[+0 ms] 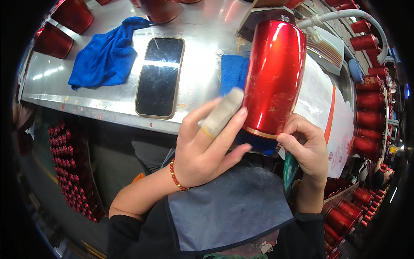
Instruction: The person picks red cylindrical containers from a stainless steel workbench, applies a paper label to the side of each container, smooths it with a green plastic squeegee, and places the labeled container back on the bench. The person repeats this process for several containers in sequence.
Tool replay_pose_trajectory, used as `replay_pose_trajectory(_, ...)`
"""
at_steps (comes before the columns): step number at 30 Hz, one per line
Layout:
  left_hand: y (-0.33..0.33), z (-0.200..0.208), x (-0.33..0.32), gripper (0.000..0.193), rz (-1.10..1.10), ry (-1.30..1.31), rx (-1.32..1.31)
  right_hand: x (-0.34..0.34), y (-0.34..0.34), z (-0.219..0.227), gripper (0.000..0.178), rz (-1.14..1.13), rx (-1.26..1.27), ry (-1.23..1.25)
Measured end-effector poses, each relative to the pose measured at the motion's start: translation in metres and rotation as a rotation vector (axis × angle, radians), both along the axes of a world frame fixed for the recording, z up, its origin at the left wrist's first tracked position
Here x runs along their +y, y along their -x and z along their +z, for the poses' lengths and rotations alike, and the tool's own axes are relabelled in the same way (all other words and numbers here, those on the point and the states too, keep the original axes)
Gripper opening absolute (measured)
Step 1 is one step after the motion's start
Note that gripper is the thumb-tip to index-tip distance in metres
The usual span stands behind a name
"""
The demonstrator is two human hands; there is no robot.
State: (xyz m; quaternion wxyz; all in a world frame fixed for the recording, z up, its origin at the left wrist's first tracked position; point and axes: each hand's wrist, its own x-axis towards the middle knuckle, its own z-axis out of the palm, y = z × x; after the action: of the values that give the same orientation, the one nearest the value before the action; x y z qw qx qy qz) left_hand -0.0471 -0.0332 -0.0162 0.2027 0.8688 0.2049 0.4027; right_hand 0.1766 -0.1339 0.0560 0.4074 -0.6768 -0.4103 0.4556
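Note:
A shiny red metal cylinder [276,69] with faint gold stars and a gold band at its near end lies tilted over the right part of the table. My left hand [207,142] is beside its lower left side, fingers stretched out and apart; one finger wears a pale grey cover [223,111]. That hand grips nothing, and a fingertip is at or very near the cylinder's surface. At the near right corner of the gold band, my right hand [307,144] is closed, thumb and forefinger pinched together. What sits between those fingertips is too small to tell.
The metal table [103,105] holds a phone [159,80], a crumpled blue cloth [105,56] and red cups [54,41]. Another blue cloth [233,71] lies by the cylinder. A pale curved pipe [345,15] stands behind; red cylinders [370,116] line the right.

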Motion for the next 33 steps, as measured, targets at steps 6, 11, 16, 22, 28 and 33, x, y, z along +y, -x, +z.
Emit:
replay_pose_trajectory(6, -0.041, 0.015, 0.012, 0.098, -0.054, 0.154, -0.004, 0.0, -0.003, 0.003, 0.016, 0.024, -0.007, -0.009)
replay_pose_trajectory(11, -0.035, 0.01, 0.018, 0.098, -0.086, 0.276, 0.017, -0.007, -0.009, -0.003, 0.016, 0.001, 0.042, 0.007)
replay_pose_trajectory(16, -0.029, 0.008, 0.022, 0.095, -0.125, 0.315, 0.053, -0.011, -0.015, -0.009, 0.016, -0.008, 0.078, 0.015)
replay_pose_trajectory(22, -0.022, 0.006, 0.026, 0.096, -0.136, 0.307, 0.165, -0.008, -0.014, -0.009, 0.015, -0.002, 0.083, 0.002)
replay_pose_trajectory(28, -0.006, 0.009, 0.015, 0.069, -0.064, 0.203, 0.153, -0.006, -0.013, -0.012, 0.016, 0.005, 0.078, 0.014)
replay_pose_trajectory(33, 0.007, 0.002, -0.001, 0.037, -0.233, -0.127, 0.024, -0.004, -0.014, -0.013, 0.017, 0.032, 0.052, 0.02)
